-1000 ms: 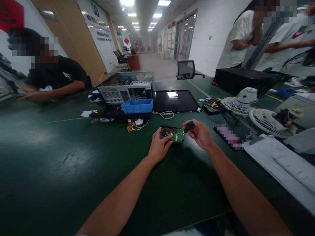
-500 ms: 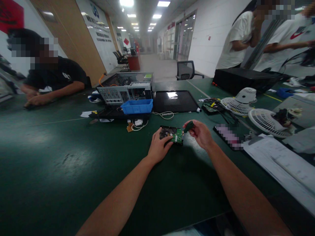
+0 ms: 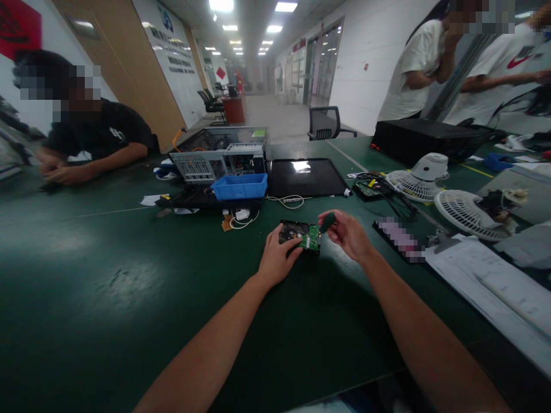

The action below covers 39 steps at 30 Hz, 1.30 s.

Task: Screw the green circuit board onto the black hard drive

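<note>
A hard drive (image 3: 291, 230) lies on the green table, its green circuit board (image 3: 310, 240) facing up on the right part. My left hand (image 3: 276, 255) grips the drive from its left and near side, thumb and fingers spread over its edges. In the fingertips of my right hand (image 3: 349, 234) is a small tool with a dark green handle, which looks like a screwdriver (image 3: 329, 222). Its lower end points at the drive's right end beside the board. The tip is too small to make out, so contact cannot be told.
Beyond the drive stand an open computer case (image 3: 196, 166), a blue tray (image 3: 240, 187) and a black panel (image 3: 307, 178). To the right are a phone (image 3: 400, 241), papers (image 3: 495, 287), another circuit board (image 3: 372, 188) and white fans (image 3: 467, 215). A person (image 3: 99, 132) sits at the left.
The green handle has turned in my right fingers and shifted slightly left. My left hand and the hard drive stay in place.
</note>
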Motion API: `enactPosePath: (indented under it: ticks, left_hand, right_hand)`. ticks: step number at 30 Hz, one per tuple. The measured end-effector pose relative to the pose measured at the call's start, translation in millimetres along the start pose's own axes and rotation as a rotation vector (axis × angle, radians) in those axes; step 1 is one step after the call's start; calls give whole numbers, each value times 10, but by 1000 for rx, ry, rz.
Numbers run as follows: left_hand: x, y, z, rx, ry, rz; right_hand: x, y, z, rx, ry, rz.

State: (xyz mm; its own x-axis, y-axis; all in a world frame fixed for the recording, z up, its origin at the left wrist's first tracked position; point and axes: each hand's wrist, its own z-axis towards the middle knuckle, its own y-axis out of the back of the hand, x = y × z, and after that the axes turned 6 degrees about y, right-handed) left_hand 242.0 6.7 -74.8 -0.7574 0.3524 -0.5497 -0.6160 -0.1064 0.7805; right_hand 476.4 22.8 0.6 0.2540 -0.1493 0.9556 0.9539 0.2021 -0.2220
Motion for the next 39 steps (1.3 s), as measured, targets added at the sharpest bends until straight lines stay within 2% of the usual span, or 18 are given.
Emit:
enactPosePath:
  ticks: [11,23,39]
  left_hand:
    - [0,4,0,-2,2,2]
    - [1,8,2,5,10,8]
    - [53,-47,8,-22,-6,6]
  right_hand:
    - [-31,30,21,-35,-10,5]
    - [-77,44,25,-89,117,-96]
    - [-70,59,6,-14,79,-79]
